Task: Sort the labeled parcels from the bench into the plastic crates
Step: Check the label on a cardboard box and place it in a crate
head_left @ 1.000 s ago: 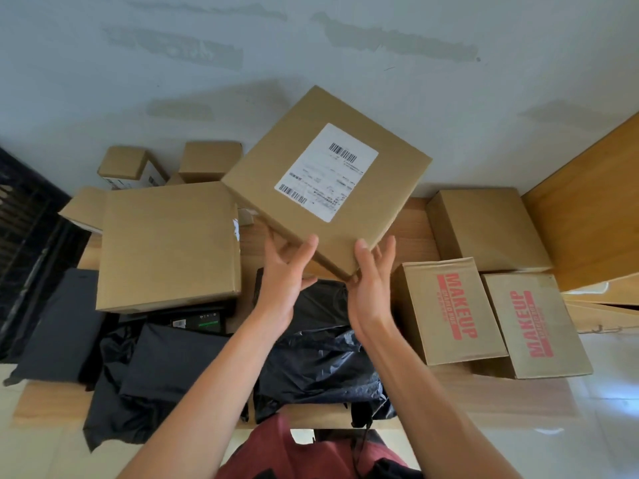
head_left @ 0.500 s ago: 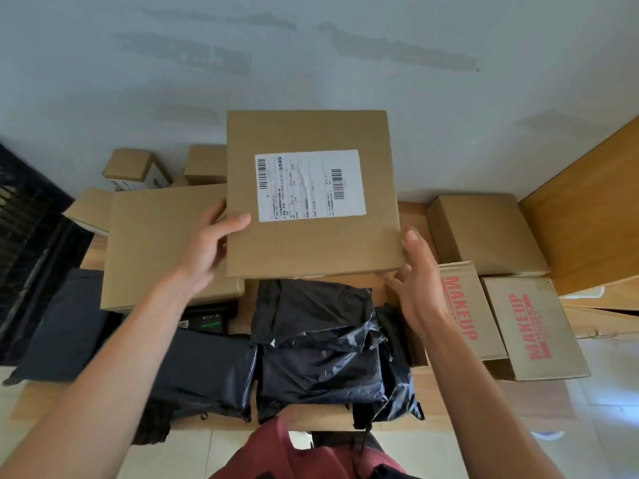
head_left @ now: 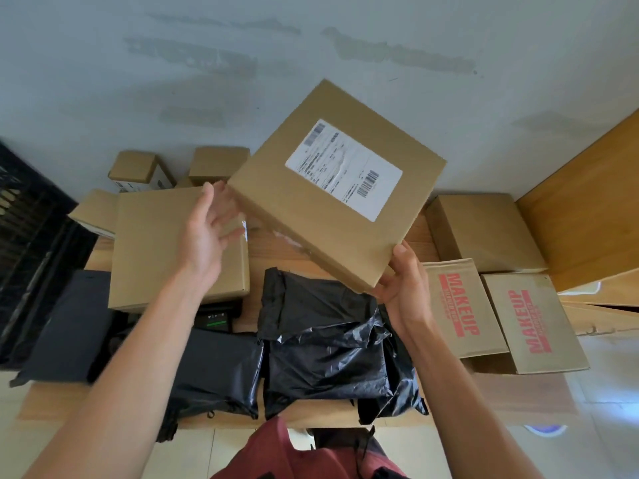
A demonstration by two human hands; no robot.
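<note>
Flat square brown cardboard parcel [head_left: 337, 188], its white shipping label [head_left: 344, 170] facing the camera, is held tilted in the air above the wooden bench [head_left: 273, 257], over the crumpled black plastic mailer bags [head_left: 325, 344]. The right hand [head_left: 403, 288] grips its lower corner, thumb on the labelled face and fingers underneath. The left hand [head_left: 207, 233] is spread, its fingers straight, with the fingertips at or just beside the parcel's left corner; whether they press it is hard to tell.

The box looks stiff and fairly light, since one hand at a corner carries it, though a corner hold likely lets it swing. Smooth cardboard may slip, so taking two opposite edges would probably steady it better.

Beside the left hand lies a larger plain brown carton [head_left: 155, 247]. Two cartons printed MAKEUP in red [head_left: 498, 316] sit at the right. A black plastic crate [head_left: 24, 216] shows at the left edge, likely one destination.
</note>
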